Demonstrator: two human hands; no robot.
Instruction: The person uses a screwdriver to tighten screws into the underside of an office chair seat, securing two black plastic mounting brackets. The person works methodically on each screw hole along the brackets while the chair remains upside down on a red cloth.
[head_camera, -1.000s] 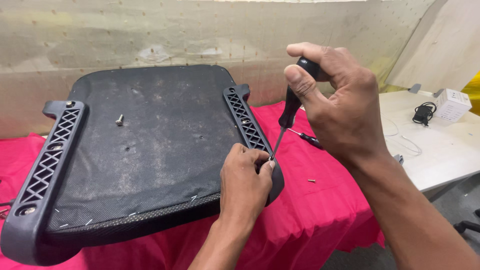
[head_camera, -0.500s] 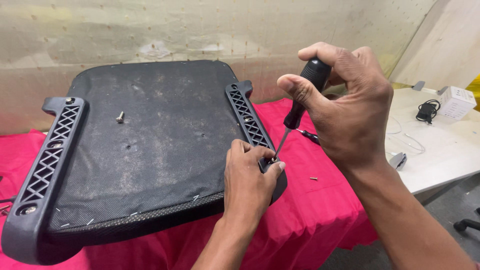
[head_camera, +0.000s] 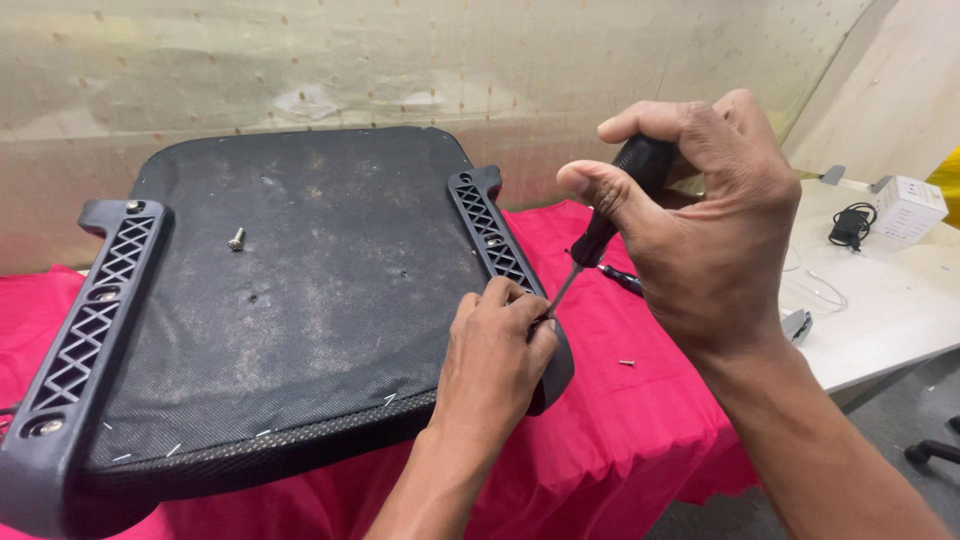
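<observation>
A black chair seat (head_camera: 290, 300) lies upside down on a red cloth (head_camera: 620, 420), with a lattice bracket along each side. My right hand (head_camera: 700, 230) grips a black-handled screwdriver (head_camera: 615, 215), tilted, its tip down at the near end of the right bracket (head_camera: 490, 235). My left hand (head_camera: 495, 365) rests on that bracket corner, fingertips pinched around the tip of the screwdriver; any screw there is hidden. A loose screw (head_camera: 236, 238) lies on the seat's fabric.
Another small screw (head_camera: 626, 362) and a dark tool (head_camera: 620, 279) lie on the red cloth. To the right, a white table (head_camera: 880, 310) holds a black charger (head_camera: 850, 225), a white box (head_camera: 908, 208) and cables. A pale wall stands behind.
My right hand has swung the screwdriver handle a little further right and up. The left hand stays pinched at the tip on the bracket corner. The view has shifted slightly.
</observation>
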